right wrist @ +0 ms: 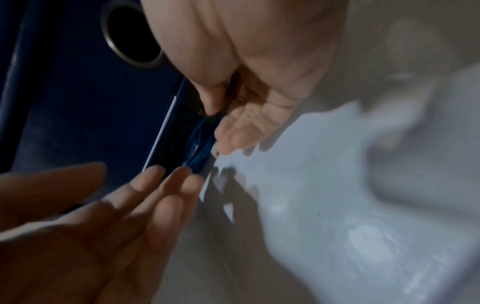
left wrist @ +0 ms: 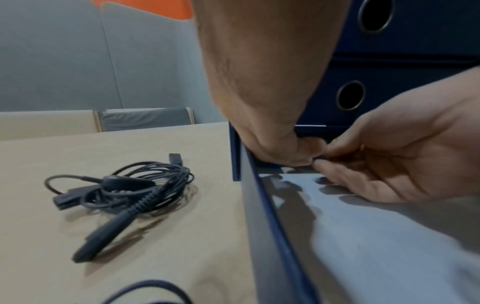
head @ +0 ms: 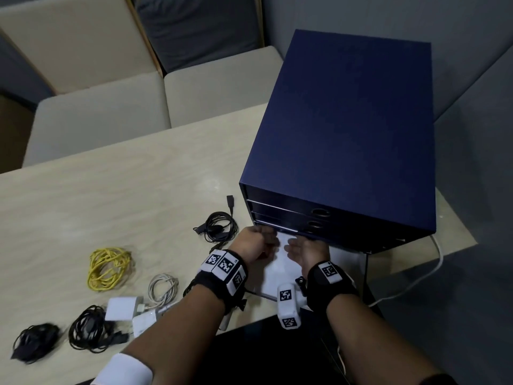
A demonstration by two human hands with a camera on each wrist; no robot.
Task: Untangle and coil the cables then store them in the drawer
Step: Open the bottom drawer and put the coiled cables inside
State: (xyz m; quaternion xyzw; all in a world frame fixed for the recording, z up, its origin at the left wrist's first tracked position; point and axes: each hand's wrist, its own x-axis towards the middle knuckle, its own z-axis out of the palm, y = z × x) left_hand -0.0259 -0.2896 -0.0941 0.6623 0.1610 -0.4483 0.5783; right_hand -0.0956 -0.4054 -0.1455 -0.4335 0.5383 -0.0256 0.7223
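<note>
The blue drawer unit (head: 347, 120) stands on the table (head: 125, 195) with its bottom drawer (head: 274, 276) pulled out, showing a white floor. Both hands reach into the drawer's far end, close together. My left hand (head: 255, 240) has its fingers curled and its thumb pointing down at the back wall; whether it holds anything is hidden. My right hand (head: 305, 248) lies beside it with fingers (right wrist: 155, 195) nearly straight, holding nothing. A coiled black cable (head: 219, 226) lies on the table left of the drawer. No cable shows inside the drawer (left wrist: 262, 226).
Further left on the table lie a yellow coil (head: 108, 268), a white cable (head: 163, 287) with white chargers (head: 122, 308), and two black bundles (head: 88, 332), (head: 33, 340). A white cord (head: 433, 262) hangs off the table's right edge. Beige chairs (head: 97, 120) stand behind the table.
</note>
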